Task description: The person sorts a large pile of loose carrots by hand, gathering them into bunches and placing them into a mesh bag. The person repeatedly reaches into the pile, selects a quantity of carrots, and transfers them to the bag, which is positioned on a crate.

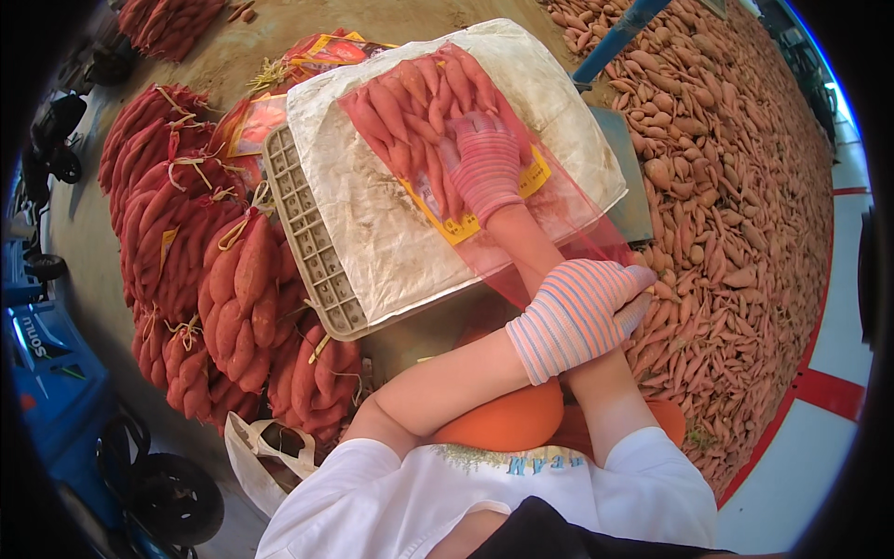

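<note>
A red mesh bag [391, 112] lies on a white woven sack [335, 182], its far part filled with sweet potatoes [387, 112]. My right hand [487, 164], in a striped knit glove, reaches inside the bag and rests against the sweet potatoes. Its fingertips are partly hidden, so its grip is unclear. Crossing over my right forearm, my left hand [583, 314] wears a matching glove and pinches the loose mesh at the bag's near end. A yellow printed band on the bag bears writing. Under the sack is a beige plastic crate [307, 237].
Filled mesh bags [174, 182] tied with straw-coloured strips are heaped at left. A large pile of loose sweet potatoes [726, 209] covers the right side. A blue metal post [621, 38] stands beyond the sack. A cloth bag [251, 461] and a blue vehicle [56, 377] are at lower left.
</note>
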